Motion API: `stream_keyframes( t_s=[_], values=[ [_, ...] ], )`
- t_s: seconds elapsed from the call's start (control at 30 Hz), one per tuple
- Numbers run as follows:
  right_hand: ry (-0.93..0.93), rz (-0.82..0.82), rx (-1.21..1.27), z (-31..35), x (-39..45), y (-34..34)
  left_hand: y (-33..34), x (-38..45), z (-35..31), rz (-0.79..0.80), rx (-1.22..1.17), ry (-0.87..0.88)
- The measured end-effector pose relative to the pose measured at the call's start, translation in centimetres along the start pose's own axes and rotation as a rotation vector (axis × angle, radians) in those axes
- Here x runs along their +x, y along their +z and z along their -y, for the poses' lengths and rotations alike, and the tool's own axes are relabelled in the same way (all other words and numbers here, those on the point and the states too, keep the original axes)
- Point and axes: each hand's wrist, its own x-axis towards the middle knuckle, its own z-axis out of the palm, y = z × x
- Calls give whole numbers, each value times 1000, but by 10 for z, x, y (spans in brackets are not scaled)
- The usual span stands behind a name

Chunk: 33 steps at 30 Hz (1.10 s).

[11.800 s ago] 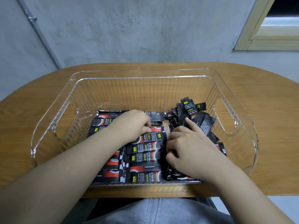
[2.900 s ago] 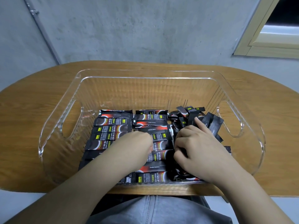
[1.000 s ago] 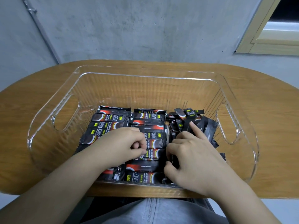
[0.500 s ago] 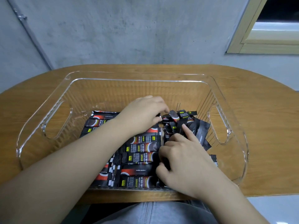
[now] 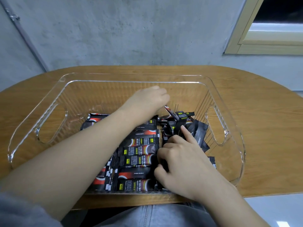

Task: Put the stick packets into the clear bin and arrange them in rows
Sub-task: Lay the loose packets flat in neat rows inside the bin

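Black foil stick packet [image 5: 172, 113] pinched by left hand [image 5: 147, 99] for rowing inside clear plastic bin [image 5: 131, 77]; right hand [image 5: 182, 159], forefinger out, other fingers curled, steadies the loose black packet heap [image 5: 195, 128].

The far half of the clear bin [image 5: 127, 82] floor is bare and open from above. Flat rows of stick packets [image 5: 139, 151] fill the near middle, a loose heap [image 5: 183, 125] the right side. The left forearm [image 5: 91, 145] crosses the left rows; the right hand [image 5: 182, 159] blocks the near right corner
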Motion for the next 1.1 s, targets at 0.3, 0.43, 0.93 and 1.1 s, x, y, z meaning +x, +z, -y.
stream_keyframes(
  t_s=[0.3,0.43,0.93,1.1],
  values=[
    [-8,-30,-3,-1,0,2,-9,-59,13,111,-37,-455],
    [-13,-34,-1,0,0,2,-1,-69,13,176,-20,-517],
    [-27,-88,-2,-1,1,1,-3,-35,9,381,-3,-480],
    [-13,-84,-12,-1,0,2,6,9,-19,219,-16,-177]
  ],
)
